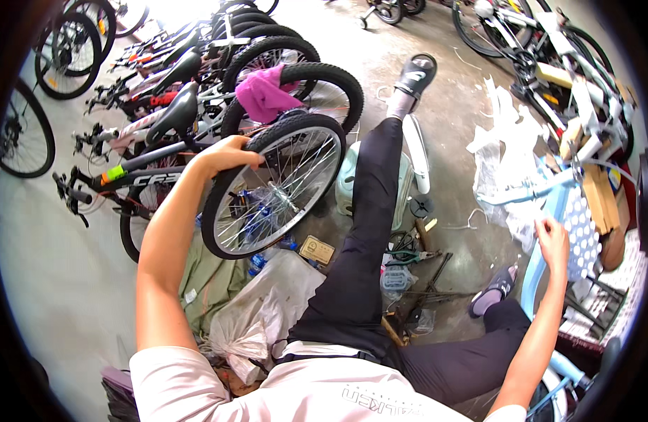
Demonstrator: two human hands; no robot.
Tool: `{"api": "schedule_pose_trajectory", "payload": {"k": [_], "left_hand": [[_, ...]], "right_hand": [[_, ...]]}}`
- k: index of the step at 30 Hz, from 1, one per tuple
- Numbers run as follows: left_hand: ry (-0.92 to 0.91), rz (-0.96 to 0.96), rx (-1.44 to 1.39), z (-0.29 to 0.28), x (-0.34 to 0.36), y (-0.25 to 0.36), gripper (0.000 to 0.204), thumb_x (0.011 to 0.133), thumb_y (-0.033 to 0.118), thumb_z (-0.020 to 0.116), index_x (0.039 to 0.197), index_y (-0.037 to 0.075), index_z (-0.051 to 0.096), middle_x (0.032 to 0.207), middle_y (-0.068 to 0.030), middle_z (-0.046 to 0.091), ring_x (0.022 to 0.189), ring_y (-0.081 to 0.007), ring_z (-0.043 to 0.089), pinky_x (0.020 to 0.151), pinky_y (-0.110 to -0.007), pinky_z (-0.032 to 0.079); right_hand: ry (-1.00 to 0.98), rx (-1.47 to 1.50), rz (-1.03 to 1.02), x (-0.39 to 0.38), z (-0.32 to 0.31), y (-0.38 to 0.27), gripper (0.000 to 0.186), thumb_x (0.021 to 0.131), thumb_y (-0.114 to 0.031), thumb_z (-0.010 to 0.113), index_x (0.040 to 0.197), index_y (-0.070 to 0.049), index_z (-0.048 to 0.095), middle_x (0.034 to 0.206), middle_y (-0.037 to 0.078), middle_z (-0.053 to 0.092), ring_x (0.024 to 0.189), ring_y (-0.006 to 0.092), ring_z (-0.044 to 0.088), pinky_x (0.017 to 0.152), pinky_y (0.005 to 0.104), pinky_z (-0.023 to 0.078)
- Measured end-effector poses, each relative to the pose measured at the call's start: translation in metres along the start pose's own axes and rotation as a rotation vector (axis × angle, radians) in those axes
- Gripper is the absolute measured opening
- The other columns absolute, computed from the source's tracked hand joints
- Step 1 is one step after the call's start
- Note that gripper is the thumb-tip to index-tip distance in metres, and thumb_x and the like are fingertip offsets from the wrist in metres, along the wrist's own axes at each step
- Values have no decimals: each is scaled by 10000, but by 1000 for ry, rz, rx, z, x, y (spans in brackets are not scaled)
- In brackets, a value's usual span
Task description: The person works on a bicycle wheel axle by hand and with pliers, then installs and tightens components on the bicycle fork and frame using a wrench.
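My left hand is closed round the tyre of a loose bicycle wheel, its fingers over the upper left of the rim. The wheel stands tilted, with silver spokes and a hub in its middle. Over on the right, my right hand has its fingers drawn together beside a light blue bicycle frame. Whatever may be between those fingertips is too small to tell. Clear plastic wrapping hangs close to that hand. Just behind the wheel, a pink cloth lies over the tyre of a parked bicycle.
Rows of bicycles stand at the left. A pale green plastic stool is beside my outstretched leg, near a white mudguard. Tools lie on the floor between my legs. A pale sack lies at my left. More bicycles crowd the far right.
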State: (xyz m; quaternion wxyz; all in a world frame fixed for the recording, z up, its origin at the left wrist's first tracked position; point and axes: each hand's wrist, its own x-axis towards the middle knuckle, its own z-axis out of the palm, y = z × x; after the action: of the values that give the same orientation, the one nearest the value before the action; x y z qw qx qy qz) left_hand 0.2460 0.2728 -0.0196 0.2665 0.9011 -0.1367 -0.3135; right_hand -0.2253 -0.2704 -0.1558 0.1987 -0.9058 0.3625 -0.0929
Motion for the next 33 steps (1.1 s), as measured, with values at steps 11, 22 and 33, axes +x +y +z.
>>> {"api": "schedule_pose_trajectory", "payload": {"k": [11,22,33], "left_hand": [[713,167,780,21,21,-27,745,828,332,753,1445,47,448,1243,-222,594,1161,-398,596,972,-473,496],[887,374,899,70,40,-39,632,848,237,727,1411,47,512,1424,-172,505,1310,-357,487,1079,-469,379],[418,788,619,210,30,31,562,801,112,724,1322,7,543,1365,-199,515,1243,-373,534,1044,-462,408]], "right_hand": [[-78,-7,15,12,12,-23,354,941,-334,669,830,2,675,658,133,642,605,268,624,597,405,462],[-154,-37,35,4,8,-46,329,906,-371,673,912,-47,733,784,151,716,746,330,702,665,420,511],[-188,-72,237,7,-15,-22,362,901,-416,682,972,-68,749,807,78,730,717,199,680,689,347,513]]}}
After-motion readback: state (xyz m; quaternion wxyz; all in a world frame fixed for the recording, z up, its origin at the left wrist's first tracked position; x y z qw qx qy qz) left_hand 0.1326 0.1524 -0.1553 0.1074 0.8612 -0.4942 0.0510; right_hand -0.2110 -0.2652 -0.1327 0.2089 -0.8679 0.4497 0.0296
